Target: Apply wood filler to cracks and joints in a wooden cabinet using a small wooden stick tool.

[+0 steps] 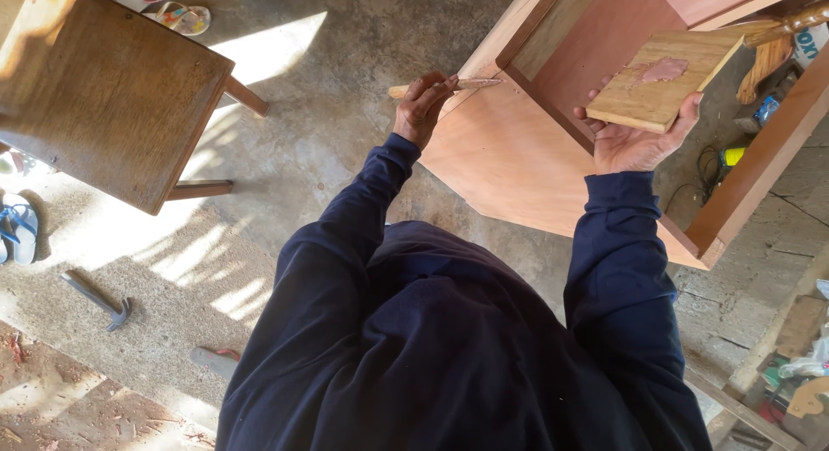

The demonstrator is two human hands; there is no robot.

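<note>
My left hand (421, 105) grips a thin wooden spatula (471, 85) whose tip rests against the edge of a reddish-brown wooden cabinet (505, 157) lying on its side. My right hand (635, 140) holds, from underneath, a small flat wooden board (635, 92) with a smear of pink filler (661, 70) on top. The board hovers over the cabinet's open inside. Both of my arms are in dark blue sleeves.
A dark wooden stool (104, 88) stands at the upper left on the concrete floor. A hammer (99, 300) lies at lower left, with sandals (19, 228) nearby and more sandals (183, 17) at the top. Cables, tools and scraps (743, 153) lie at the right.
</note>
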